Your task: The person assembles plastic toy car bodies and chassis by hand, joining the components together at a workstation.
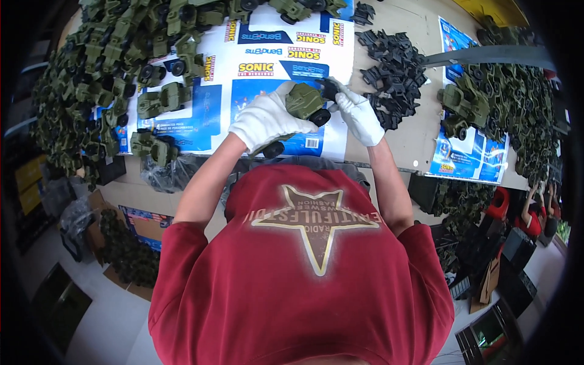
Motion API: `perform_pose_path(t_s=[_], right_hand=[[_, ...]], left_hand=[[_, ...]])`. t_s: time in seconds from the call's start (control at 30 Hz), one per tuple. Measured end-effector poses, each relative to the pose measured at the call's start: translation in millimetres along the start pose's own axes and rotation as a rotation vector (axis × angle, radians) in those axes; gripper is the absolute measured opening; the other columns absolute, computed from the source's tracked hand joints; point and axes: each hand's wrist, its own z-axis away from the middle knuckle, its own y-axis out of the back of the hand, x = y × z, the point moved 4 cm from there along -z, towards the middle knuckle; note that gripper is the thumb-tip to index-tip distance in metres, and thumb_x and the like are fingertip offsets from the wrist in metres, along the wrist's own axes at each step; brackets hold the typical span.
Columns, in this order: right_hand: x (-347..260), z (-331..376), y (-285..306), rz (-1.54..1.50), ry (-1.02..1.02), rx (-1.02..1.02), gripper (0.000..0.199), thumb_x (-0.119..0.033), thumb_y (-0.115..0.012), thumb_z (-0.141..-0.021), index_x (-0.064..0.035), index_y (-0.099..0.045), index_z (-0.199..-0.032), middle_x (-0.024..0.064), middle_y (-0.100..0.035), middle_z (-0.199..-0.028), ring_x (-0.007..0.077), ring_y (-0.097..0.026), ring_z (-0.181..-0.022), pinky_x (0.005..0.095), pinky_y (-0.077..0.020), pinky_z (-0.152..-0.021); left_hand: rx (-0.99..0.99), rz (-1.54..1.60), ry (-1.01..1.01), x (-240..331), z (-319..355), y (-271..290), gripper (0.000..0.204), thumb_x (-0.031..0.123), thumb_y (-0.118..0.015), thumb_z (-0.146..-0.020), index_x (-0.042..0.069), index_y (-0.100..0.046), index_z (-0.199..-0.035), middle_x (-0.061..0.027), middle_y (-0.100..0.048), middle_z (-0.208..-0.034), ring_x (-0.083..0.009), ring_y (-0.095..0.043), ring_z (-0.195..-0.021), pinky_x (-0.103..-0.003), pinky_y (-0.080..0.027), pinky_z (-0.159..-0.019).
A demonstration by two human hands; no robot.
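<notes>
— Flattened printed cardboard (pixel 267 61) covers the table, right?

— Yes, with green toy trucks (pixel 115 55) heaped far left and black plastic parts (pixel 395 67) to the right.

— What do you hold?

— My gloved left hand (pixel 266 121) is wrapped around an olive toy truck (pixel 307 102), above the cardboard's near edge. My right hand (pixel 360 114) pinches a small black piece (pixel 330 88) against it.

A: What colour is the toy truck (pixel 306 100) in the grip?
B: Olive green with black wheels; both gloves, left hand (pixel 267 118) and right hand (pixel 359 115), are white.
A: And under it?
B: Flattened cartons (pixel 274 55), white and blue with yellow patches. Right of the grip, black plastic parts (pixel 395 73); left, more olive trucks (pixel 109 61)
</notes>
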Motion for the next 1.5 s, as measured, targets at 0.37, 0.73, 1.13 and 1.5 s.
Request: perform_pose_path(t_s=[0.37, 0.73, 1.13, 1.5], right_hand=[[-14, 10, -8, 0.045, 0.123, -0.138, 0.056, -0.032, -0.058, -0.100, 0.0009, -0.046, -0.143, 0.0077, -0.058, -0.134, 0.0118, -0.050, -0.120, 0.0275, -0.0390, -0.105], [-17, 10, -3, 0.074, 0.111, -0.125, 0.048, -0.024, -0.060, -0.099, -0.0022, -0.050, -0.141, 0.0083, -0.060, -0.131, 0.0114, -0.052, -0.118, 0.0271, -0.0390, -0.104], [-67, -19, -18, 0.107, 0.236, 0.334, 0.046, -0.037, -0.044, -0.105, 0.0022, -0.065, -0.118, 0.0101, -0.068, -0.111, 0.0119, -0.061, -0.097, 0.0278, -0.0488, -0.088], [-60, 10, -17, 0.327, 0.435, 0.253, 0.050, -0.035, -0.030, -0.107, 0.0016, -0.064, -0.115, 0.0121, -0.064, -0.117, 0.0210, -0.060, -0.108, 0.0302, -0.0443, -0.097]], left_hand=[[0.026, 0.015, 0.060, 14, 8, -6, 0.097, 0.057, -0.082, -0.059, 0.000, -0.053, -0.132, -0.0290, -0.060, -0.122, -0.0383, -0.061, -0.112, -0.039, -0.049, -0.096], [0.037, 0.081, 0.052, 7, 6, -11, 0.100, 0.059, -0.083, -0.059, -0.002, -0.052, -0.132, -0.0286, -0.059, -0.127, -0.0367, -0.058, -0.117, -0.038, -0.046, -0.100], [0.199, 0.266, 0.165, 55, -3, -19, 0.104, 0.057, -0.075, -0.070, -0.009, -0.033, -0.139, -0.0295, -0.060, -0.122, -0.0420, -0.063, -0.109, -0.040, -0.050, -0.093], [0.194, 1.136, -0.298, 25, -17, -56, 0.075, 0.019, -0.078, -0.076, 0.001, -0.044, -0.140, -0.0077, -0.059, -0.124, -0.0146, -0.055, -0.113, -0.030, -0.046, -0.098]])
